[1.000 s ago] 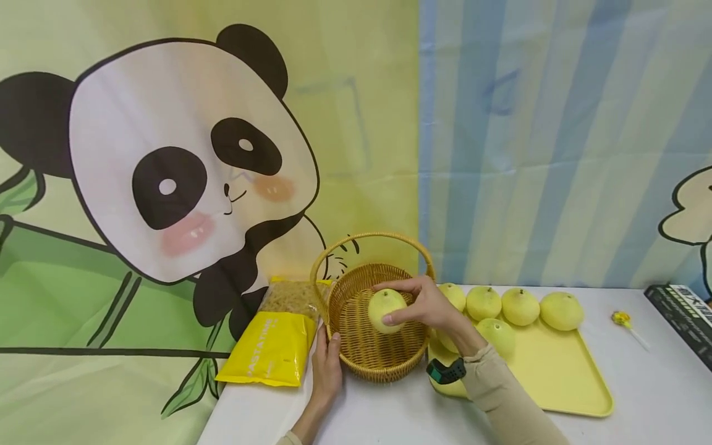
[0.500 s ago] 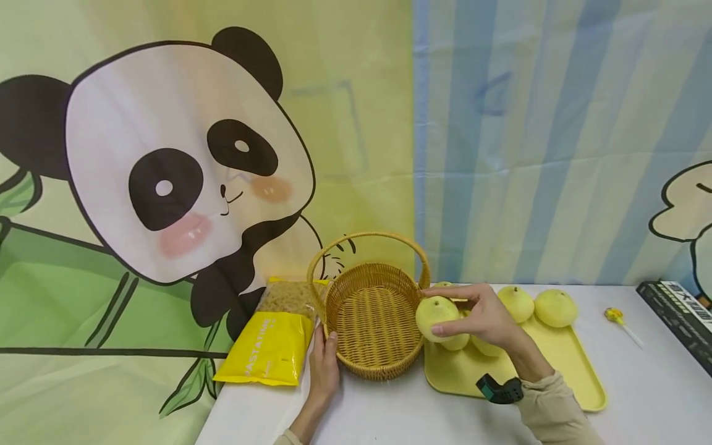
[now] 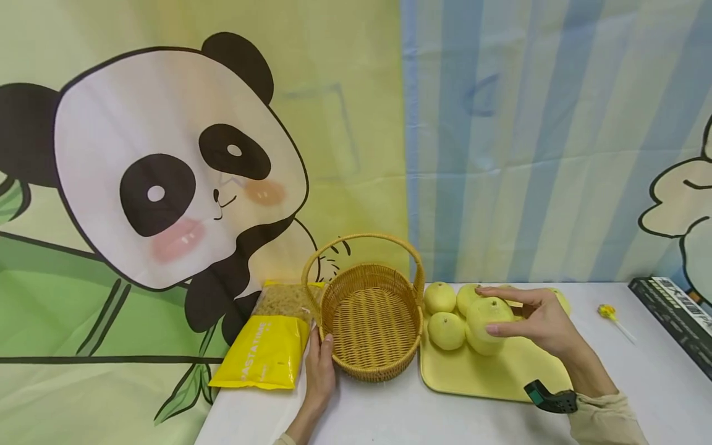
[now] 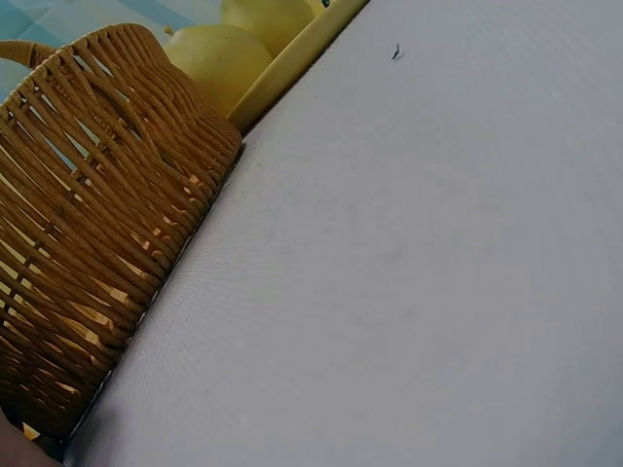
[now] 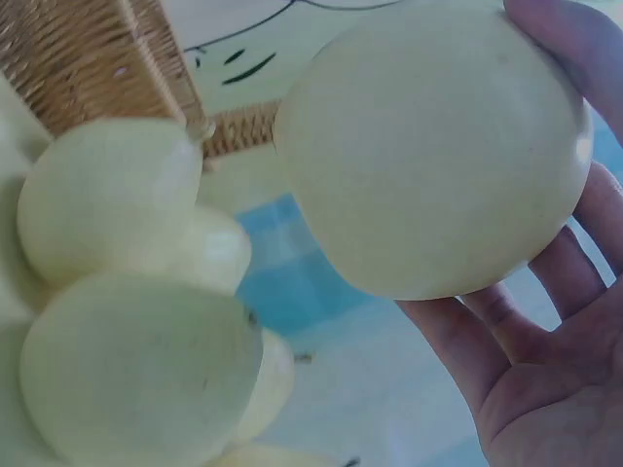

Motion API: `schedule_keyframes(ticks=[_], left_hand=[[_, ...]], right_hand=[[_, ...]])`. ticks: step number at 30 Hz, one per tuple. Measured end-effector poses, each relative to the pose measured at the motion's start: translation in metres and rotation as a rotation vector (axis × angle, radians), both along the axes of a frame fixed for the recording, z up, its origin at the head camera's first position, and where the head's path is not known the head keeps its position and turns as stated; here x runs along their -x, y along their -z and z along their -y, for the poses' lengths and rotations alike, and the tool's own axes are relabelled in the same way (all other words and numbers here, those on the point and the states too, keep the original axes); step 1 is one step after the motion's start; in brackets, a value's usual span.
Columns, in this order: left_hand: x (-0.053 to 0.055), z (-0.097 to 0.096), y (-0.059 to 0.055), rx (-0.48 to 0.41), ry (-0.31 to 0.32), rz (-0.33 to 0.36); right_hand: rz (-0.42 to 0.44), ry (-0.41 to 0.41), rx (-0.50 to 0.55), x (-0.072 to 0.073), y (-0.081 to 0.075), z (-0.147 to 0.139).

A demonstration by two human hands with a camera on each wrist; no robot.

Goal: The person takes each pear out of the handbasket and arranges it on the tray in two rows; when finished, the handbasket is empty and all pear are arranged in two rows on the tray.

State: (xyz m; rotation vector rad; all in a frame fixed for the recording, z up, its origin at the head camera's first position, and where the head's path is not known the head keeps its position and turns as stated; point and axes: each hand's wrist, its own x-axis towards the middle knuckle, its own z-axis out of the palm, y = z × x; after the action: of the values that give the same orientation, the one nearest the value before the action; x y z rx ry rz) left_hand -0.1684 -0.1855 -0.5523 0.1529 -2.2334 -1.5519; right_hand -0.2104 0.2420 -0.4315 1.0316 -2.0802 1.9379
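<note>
My right hand (image 3: 542, 318) holds a round, pale yellow-green pear (image 3: 492, 314) between thumb and fingers, over the yellow tray (image 3: 478, 382). In the right wrist view, this pear (image 5: 438, 156) sits apart from several others on its left. Several pears (image 3: 447, 332) stand on the tray's left and back parts, some hidden behind the hand. Left of the tray stands a wicker basket (image 3: 374, 334) with a tall handle and nothing inside. My left hand (image 3: 320, 371) rests against its left side, thumb toward the front; some fingers are hidden.
A yellow pasta bag (image 3: 272, 355) lies left of the basket. Right of the tray are a lollipop (image 3: 607, 311) and a black box (image 3: 673, 321). A printed panda backdrop (image 3: 156, 185) hangs behind the white table (image 3: 384, 414).
The right hand has moved right with the pear, from above the basket to above the tray. The left hand stays at the basket. The head view has turned slightly right.
</note>
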Motion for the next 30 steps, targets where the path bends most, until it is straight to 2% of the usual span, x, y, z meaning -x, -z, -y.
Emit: schedule_keyframes(ticks=[4, 11, 15, 19, 23, 30], left_hand=[[0.000, 0.001, 0.001, -0.003, -0.003, 0.004], [-0.001, -0.002, 0.001, -0.004, 0.015, -0.003], [-0.002, -0.002, 0.001, 0.005, 0.008, 0.004], [-0.002, -0.001, 0.002, 0.012, 0.000, 0.007], [-0.001, 0.000, 0.001, 0.012, 0.000, 0.003], [0.000, 0.000, 0.000, -0.007, 0.018, -0.010]], right_hand=[[0.014, 0.061, -0.006, -0.003, 0.004, -0.010], [0.076, 0.362, -0.152, -0.006, 0.007, -0.032], [0.126, 0.469, -0.224, -0.010, 0.008, -0.045], [0.161, 0.506, -0.246, -0.011, 0.013, -0.056], [0.180, 0.505, -0.282, -0.009, 0.020, -0.062], [0.169, 0.507, -0.326, -0.003, 0.035, -0.067]])
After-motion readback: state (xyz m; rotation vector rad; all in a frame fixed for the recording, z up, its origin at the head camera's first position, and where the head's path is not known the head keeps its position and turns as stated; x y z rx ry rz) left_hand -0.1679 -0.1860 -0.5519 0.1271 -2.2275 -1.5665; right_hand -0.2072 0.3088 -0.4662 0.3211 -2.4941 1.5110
